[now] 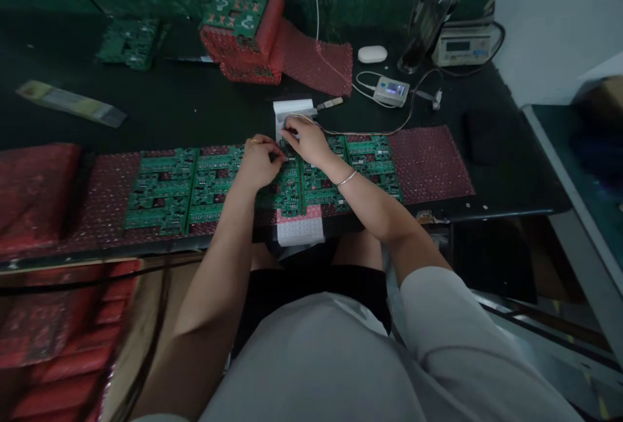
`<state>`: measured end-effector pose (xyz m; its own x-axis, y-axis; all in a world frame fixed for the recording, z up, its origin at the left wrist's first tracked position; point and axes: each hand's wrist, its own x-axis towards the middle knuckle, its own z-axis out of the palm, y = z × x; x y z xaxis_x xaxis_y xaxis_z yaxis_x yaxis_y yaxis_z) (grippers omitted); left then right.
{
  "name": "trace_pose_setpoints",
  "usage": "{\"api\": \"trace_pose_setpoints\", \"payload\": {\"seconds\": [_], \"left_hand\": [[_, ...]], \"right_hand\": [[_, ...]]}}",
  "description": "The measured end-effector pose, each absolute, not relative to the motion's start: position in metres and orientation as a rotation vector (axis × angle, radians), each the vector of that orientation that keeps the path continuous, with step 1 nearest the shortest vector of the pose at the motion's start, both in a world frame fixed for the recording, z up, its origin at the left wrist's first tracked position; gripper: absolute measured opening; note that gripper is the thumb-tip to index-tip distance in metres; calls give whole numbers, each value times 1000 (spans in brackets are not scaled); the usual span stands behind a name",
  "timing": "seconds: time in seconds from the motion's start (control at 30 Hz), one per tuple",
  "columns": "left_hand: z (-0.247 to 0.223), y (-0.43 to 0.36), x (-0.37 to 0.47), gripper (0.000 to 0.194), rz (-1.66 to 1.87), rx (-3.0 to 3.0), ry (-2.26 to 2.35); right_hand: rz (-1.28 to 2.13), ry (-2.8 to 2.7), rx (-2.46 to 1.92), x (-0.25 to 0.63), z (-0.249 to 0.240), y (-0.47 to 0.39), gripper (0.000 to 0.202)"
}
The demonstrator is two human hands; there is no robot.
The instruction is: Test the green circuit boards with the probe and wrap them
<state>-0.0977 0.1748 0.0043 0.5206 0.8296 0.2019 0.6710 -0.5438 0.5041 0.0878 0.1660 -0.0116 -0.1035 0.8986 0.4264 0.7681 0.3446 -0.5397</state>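
Several green circuit boards [163, 191] lie in a row on a strip of pink bubble wrap [431, 165] along the table's front edge. Over the middle boards, my left hand [263, 161] is closed, thumb and fingertips pressed together on something I cannot make out. Just to its right and a little farther away, my right hand [304, 139] is closed in a pinch beside a thin cable; what it grips is too small to name. A white pad [293, 108] shows behind my right hand, and a white strip [300, 230] hangs at the front edge below the boards.
Behind stands a red-wrapped stack of boards [238, 13]. A small device with a lit screen [390, 91], a white oval case [372, 54], a bottle [433, 13] and a scale [461, 45] are at back right. Red packages [36, 195] lie at left.
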Motion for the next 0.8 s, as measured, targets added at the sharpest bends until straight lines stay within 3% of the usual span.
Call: {"api": "trace_pose_setpoints", "payload": {"seconds": [0.1, 0.4, 0.6, 0.8], "left_hand": [[7, 170, -99, 14, 623, 2398, 1266], [10, 132, -120, 51, 457, 2701, 1051], [12, 130, -127, 55, 554, 2549, 983], [16, 63, -157, 45, 923, 2307, 1279]], "right_hand": [[246, -1883, -1460, 88, -11, 165, 25], [281, -1849, -1496, 86, 5, 161, 22], [365, -1964, -1397, 78, 44, 107, 30], [497, -2029, -1409, 66, 20, 57, 37]]}}
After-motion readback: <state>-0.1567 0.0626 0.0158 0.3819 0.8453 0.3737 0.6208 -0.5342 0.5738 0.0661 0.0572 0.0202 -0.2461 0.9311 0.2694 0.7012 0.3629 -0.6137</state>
